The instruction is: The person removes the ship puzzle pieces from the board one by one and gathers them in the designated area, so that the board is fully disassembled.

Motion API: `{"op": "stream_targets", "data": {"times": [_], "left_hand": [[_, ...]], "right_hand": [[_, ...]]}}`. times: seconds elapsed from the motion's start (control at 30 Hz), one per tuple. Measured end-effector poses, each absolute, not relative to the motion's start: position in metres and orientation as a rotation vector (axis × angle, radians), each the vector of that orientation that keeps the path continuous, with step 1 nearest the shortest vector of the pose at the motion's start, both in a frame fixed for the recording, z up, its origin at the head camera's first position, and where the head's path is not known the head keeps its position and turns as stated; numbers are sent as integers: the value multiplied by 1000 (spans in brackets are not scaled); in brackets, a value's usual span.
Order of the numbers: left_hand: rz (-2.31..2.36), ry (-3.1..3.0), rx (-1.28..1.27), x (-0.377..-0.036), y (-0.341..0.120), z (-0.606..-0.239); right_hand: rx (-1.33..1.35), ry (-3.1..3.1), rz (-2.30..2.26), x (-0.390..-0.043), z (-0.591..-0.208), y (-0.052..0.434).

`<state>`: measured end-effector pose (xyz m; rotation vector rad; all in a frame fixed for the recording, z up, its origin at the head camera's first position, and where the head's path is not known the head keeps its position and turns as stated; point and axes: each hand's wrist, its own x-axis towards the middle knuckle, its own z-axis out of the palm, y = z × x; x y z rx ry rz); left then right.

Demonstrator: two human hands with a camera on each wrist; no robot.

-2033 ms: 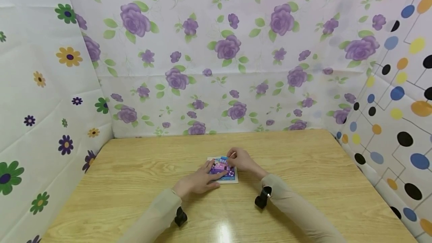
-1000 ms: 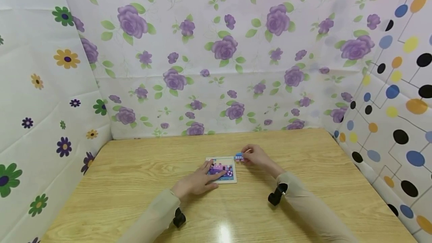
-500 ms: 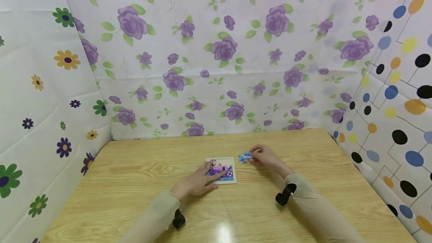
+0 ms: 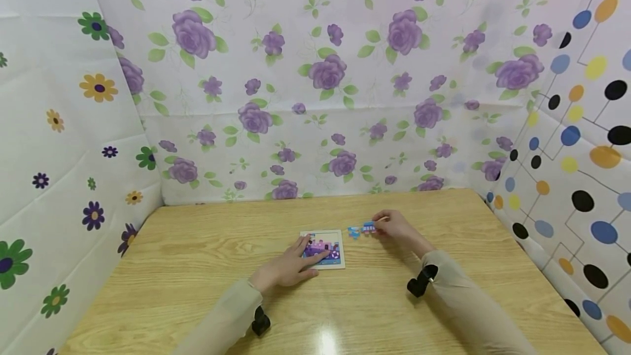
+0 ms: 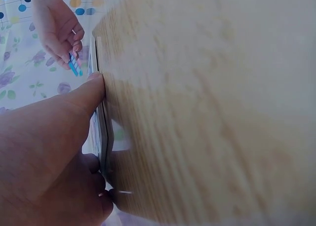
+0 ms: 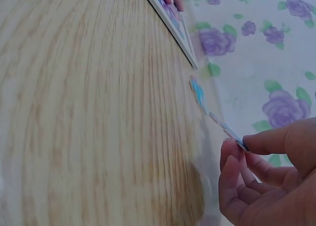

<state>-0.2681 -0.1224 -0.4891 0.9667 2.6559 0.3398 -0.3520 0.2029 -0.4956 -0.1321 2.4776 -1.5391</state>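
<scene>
While the left hand (image 4: 288, 266) lies flat with its fingers (image 4: 307, 249) spread and resting on the one puzzle tray (image 4: 337, 234), the right hand (image 4: 396, 227) pinches a single puzzle piece (image 4: 368, 227) between thumb and fingertips, held just off the tray's right side near the middle of the surface (image 4: 197, 267). A second loose piece (image 4: 353, 232), light blue, lies on the wood between the held piece and the tray, close to both but touching neither as far as the head view shows.

That makes one tray, two pieces outside it, and two hands. Inside the tray's pale frame sits a purple and pink picture, partly covered by the left fingers; a strip along the top of the tray looks bare white, though how many pieces are seated cannot be told.

From the left wrist view the thumb (image 5: 86, 95) presses against the tray's edge (image 5: 102, 132). From the right wrist view the pinched piece (image 6: 232, 133) is seen edge-on, with the loose one (image 6: 197, 91) beyond it and the tray (image 6: 173, 30) farther off.
</scene>
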Motion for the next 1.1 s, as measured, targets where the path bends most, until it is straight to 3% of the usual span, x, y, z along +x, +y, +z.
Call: {"op": "stream_targets", "data": {"times": [1.1], "left_hand": [[314,2691,954,-266,-121,-494]], "right_hand": [[-193,2761,-1281,-345,-494,199]]}}
